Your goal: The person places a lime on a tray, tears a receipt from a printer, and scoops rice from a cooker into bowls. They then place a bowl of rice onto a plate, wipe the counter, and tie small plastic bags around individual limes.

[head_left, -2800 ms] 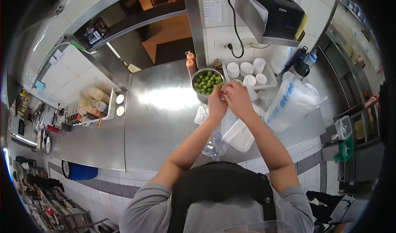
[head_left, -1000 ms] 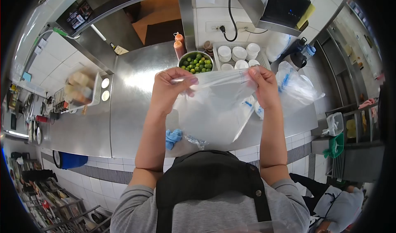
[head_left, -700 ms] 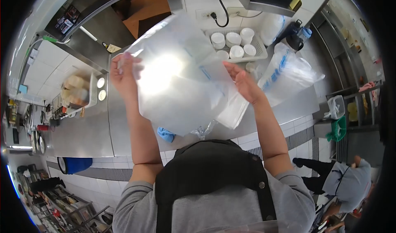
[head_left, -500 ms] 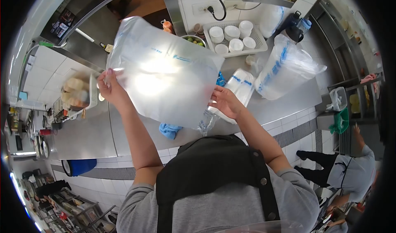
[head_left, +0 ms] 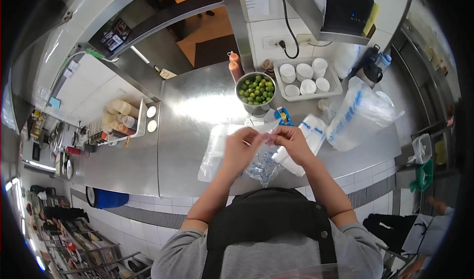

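Note:
My right hand (head_left: 295, 143) is closed in a pinch on a thin piece of clear plastic (head_left: 269, 138), which looks like part of a bag. My left hand (head_left: 241, 149), smeared by motion, meets it from the left with its fingertips at the same plastic. Below my left hand a translucent plastic bag (head_left: 211, 156) lies flat on the steel counter (head_left: 185, 126). Crumpled clear plastic (head_left: 262, 169) is just under both hands. A white packet with blue print (head_left: 311, 131) lies beside my right hand, near a blue tape dispenser (head_left: 283, 116).
Behind my hands stand a metal pot of green limes (head_left: 255, 89) and orange sauce bottles (head_left: 234, 68). A white basket of small cups (head_left: 307, 79) and a big plastic-wrapped stack (head_left: 358, 116) are to the right. Another basket with bottles (head_left: 140, 123) sits left. A co-worker (head_left: 419, 232) stands lower right.
The large translucent bag that both hands held up spread now lies on the counter. My hands have come together at a small piece of clear plastic. The view has shifted, showing the lime pot fully.

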